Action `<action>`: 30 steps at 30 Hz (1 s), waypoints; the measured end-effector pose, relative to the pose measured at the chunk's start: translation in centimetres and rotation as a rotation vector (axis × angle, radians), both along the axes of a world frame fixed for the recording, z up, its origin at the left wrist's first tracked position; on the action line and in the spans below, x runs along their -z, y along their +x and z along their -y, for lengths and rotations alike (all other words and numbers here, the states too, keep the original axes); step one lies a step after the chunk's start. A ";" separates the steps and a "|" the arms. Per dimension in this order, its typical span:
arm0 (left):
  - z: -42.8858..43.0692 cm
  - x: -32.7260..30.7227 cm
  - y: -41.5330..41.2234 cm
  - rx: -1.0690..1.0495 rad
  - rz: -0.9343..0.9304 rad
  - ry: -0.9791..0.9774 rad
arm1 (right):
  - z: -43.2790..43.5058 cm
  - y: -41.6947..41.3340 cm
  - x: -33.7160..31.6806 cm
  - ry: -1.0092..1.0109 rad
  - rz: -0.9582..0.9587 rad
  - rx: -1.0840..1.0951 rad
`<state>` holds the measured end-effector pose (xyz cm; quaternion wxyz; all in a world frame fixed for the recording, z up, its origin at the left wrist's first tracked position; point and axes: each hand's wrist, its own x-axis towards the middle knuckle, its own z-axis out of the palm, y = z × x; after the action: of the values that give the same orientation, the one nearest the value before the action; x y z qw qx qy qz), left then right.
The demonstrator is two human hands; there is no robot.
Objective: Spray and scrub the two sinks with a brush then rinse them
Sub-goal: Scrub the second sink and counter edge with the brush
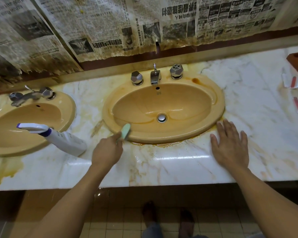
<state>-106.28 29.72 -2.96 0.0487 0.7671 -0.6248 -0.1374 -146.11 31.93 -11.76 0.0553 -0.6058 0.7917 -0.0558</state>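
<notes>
At the near-left rim of the oval mustard-yellow ceramic right-hand sink (220,107), your left hand (107,152) grips the pale-green scrub brush (126,130), fingers curled round its handle. The head is blurred but looks to be on the rim. Brush's long axis runs from your fist up & to the right, toward the round chrome drain plug (162,118), so the bowl lies ahead & right of that hand. Your right hand (230,145) rests flat, fingers spread, holding nothing, on the stained white marble countertop (179,162), just beside the sink's near-right rim. Left hand is the one nearer the work; the right looks like a brace. By the look of it, scrubbing of this sink is under way, w/ brown liquid pooled along its front edge, & the rinse isn't done yet. White spray bottle w/ purple trigger (65,140) sits btwn the basins, head leaning over the matching yellow left-hand sink (65,103), near your left hand. Next strokes prob. follow the brush's axis into the bowl.
</notes>
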 end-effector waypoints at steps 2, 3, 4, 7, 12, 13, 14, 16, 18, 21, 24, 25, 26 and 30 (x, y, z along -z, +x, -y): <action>-1.0 0.2 -1.3 0.049 0.022 0.002 | 0.0 0.0 0.0 0.002 -0.004 0.000; -1.0 0.2 -1.2 0.026 0.025 -0.011 | 0.0 -0.1 0.0 0.004 -0.001 0.000; -0.6 0.3 -0.3 -0.024 0.014 -0.032 | 0.0 -0.1 0.0 0.006 0.002 0.000; 1.0 0.2 2.2 -0.203 -0.042 -0.049 | 0.0 -0.1 -0.1 -0.010 0.007 0.001; -0.2 0.3 -1.1 -0.053 -0.004 -0.024 | 0.0 -0.1 0.0 -0.035 0.012 -0.001; -0.7 0.4 -1.6 -0.032 -0.005 -0.021 | 0.0 0.0 -0.1 -0.036 0.017 -0.001; -1.0 0.5 -1.9 -0.028 -0.013 -0.029 | 0.0 0.0 -0.1 -0.036 0.023 -0.001; -1.4 0.5 -1.7 -0.091 -0.085 -0.070 | -0.1 -0.1 -0.2 -0.033 0.031 -0.002; -1.9 0.2 -0.8 -0.259 -0.218 -0.139 | -0.3 -0.1 -0.2 -0.026 0.040 -0.007; -2.0 0.6 1.7 -0.585 -0.514 -0.232 | -0.7 0.0 -0.3 -0.028 0.048 -0.014; 0.2 1.0 3.9 -0.771 -0.749 -0.178 | -0.9 0.3 -0.3 -0.038 0.041 -0.013; 1.3 1.2 4.3 -0.811 -0.820 -0.151 | -0.8 0.3 -0.3 -0.042 0.036 -0.014; 2.3 1.3 4.6 -0.858 -0.893 -0.118 | -0.8 0.3 -0.2 -0.047 0.035 -0.013; 4.2 2.1 3.5 -0.957 -1.024 -0.039 | -0.5 0.4 -0.1 -0.057 0.019 0.005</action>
<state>-102.74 25.53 -5.06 0.4056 0.7957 -0.1195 -0.4337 -145.69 32.39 -11.67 0.0455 -0.6047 0.7907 -0.0840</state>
